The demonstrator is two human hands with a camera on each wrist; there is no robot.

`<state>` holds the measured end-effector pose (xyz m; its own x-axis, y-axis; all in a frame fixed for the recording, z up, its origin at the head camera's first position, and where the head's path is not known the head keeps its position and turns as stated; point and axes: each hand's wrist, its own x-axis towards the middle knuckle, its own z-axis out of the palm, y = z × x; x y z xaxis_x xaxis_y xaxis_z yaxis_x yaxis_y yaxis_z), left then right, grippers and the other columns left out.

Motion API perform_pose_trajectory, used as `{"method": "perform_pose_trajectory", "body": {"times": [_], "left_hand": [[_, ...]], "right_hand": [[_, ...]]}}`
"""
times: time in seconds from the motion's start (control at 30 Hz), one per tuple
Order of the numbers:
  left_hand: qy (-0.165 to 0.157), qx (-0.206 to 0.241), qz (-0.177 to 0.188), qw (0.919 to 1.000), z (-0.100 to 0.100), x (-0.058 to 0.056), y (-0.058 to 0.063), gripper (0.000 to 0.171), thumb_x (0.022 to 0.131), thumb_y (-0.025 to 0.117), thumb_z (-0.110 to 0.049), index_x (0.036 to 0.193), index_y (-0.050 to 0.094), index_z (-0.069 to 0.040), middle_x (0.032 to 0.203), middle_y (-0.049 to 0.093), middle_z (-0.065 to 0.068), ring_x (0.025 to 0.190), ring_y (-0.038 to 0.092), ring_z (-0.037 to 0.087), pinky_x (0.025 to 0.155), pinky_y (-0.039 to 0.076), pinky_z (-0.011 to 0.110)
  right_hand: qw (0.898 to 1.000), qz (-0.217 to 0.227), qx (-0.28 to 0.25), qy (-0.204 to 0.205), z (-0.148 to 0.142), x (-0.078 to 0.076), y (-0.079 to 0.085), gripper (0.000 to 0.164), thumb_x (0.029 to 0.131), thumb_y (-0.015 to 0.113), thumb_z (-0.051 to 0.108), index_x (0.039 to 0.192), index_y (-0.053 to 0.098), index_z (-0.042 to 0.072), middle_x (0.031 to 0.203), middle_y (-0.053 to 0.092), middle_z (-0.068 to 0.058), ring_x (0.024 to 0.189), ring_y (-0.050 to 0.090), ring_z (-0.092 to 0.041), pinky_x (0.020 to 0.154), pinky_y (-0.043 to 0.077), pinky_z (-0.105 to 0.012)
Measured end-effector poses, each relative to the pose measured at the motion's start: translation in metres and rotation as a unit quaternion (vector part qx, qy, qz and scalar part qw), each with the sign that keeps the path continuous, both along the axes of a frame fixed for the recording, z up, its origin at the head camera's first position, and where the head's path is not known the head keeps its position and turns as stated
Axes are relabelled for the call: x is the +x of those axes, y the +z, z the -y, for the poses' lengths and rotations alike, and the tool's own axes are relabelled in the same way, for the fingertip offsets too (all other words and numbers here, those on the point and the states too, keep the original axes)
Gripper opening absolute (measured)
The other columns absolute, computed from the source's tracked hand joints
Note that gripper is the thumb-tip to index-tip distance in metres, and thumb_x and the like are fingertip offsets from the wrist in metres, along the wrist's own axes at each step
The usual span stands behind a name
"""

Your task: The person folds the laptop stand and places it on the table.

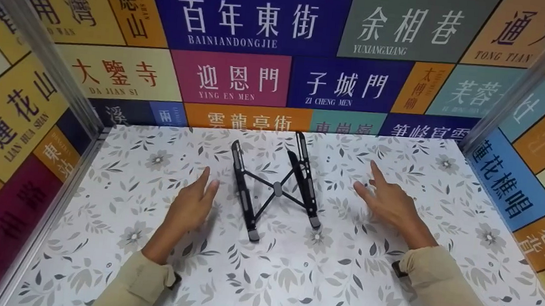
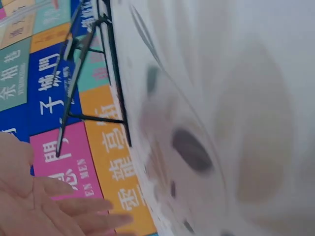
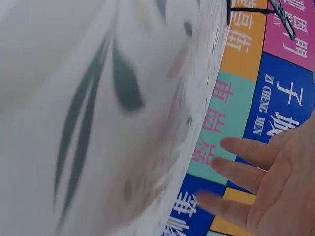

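A black folding laptop stand stands opened out on the table, its two long side rails joined by crossed bars with a grey hub in the middle. To its left is my left hand, fingers extended and apart from the near rail. My right hand hovers on the other side, farther off, with its fingers spread and nothing in it. In the left wrist view the stand rises beyond the extended fingers. Only a corner of the stand shows at the top of the right wrist view.
The table has a white cover printed with grey leaves and flowers. Behind it rises a wall of coloured panels with Chinese lettering, and similar panels flank both sides. Clear strips run up the corners.
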<state>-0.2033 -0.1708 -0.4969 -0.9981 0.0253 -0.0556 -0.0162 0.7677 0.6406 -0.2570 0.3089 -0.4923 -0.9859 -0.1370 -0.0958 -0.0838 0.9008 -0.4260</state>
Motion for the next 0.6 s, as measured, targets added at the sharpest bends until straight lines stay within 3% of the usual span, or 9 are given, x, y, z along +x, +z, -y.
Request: {"method": "perform_pose_trajectory", "body": {"times": [0.13,0.23,0.3,0.47,0.53,0.6], "left_hand": [[0.018,0.084,0.009,0.9963,-0.009,-0.001,-0.001,0.069,0.107,0.03,-0.059,0.161,0.033,-0.015,0.146,0.058,0.018,0.134,0.056,0.038,0.112,0.044,0.054],[0.043,0.173,0.05,0.9827,-0.016,-0.004,-0.002,0.066,0.108,0.032,-0.056,0.159,0.038,-0.014,0.135,0.067,0.017,0.118,0.068,0.036,0.1,0.053,0.049],[0.059,0.253,0.088,0.9616,-0.021,-0.006,-0.003,0.063,0.109,0.034,-0.053,0.157,0.039,-0.013,0.129,0.07,0.018,0.109,0.072,0.035,0.092,0.057,0.046],[0.091,0.414,0.166,0.8905,-0.036,-0.014,-0.005,0.055,0.11,0.039,-0.043,0.154,0.04,-0.01,0.123,0.068,0.024,0.103,0.073,0.037,0.092,0.06,0.047],[0.103,0.441,0.179,0.8735,-0.041,-0.016,-0.006,0.052,0.11,0.041,-0.041,0.153,0.042,-0.011,0.118,0.068,0.021,0.095,0.074,0.034,0.09,0.061,0.046],[0.112,0.45,0.182,0.867,-0.046,-0.017,-0.007,0.05,0.109,0.043,-0.041,0.151,0.045,-0.014,0.112,0.068,0.016,0.088,0.073,0.029,0.086,0.062,0.045]], "right_hand": [[0.999,-0.019,-0.05,-0.002,0.013,-0.006,-0.006,0.082,0.1,0.028,0.074,0.166,0.008,0.028,0.136,0.065,-0.019,0.123,0.06,-0.048,0.103,0.042,-0.068],[0.993,-0.025,-0.116,0.002,0.025,-0.012,-0.011,0.076,0.103,0.03,0.068,0.164,0.022,0.024,0.123,0.072,-0.02,0.11,0.07,-0.042,0.104,0.046,-0.062],[0.985,-0.015,-0.172,0.008,0.034,-0.017,-0.014,0.073,0.104,0.032,0.065,0.163,0.029,0.022,0.117,0.074,-0.02,0.1,0.074,-0.038,0.098,0.053,-0.058],[0.955,0.043,-0.293,0.01,0.059,-0.028,-0.018,0.07,0.104,0.033,0.066,0.159,0.036,0.023,0.117,0.074,-0.02,0.094,0.076,-0.036,0.08,0.062,-0.05],[0.943,0.067,-0.325,0.01,0.067,-0.032,-0.02,0.07,0.103,0.032,0.067,0.159,0.036,0.025,0.118,0.074,-0.02,0.097,0.076,-0.036,0.083,0.062,-0.049],[0.933,0.085,-0.349,0.011,0.075,-0.036,-0.022,0.071,0.103,0.033,0.067,0.159,0.036,0.025,0.119,0.073,-0.021,0.099,0.075,-0.036,0.085,0.062,-0.049]]}}
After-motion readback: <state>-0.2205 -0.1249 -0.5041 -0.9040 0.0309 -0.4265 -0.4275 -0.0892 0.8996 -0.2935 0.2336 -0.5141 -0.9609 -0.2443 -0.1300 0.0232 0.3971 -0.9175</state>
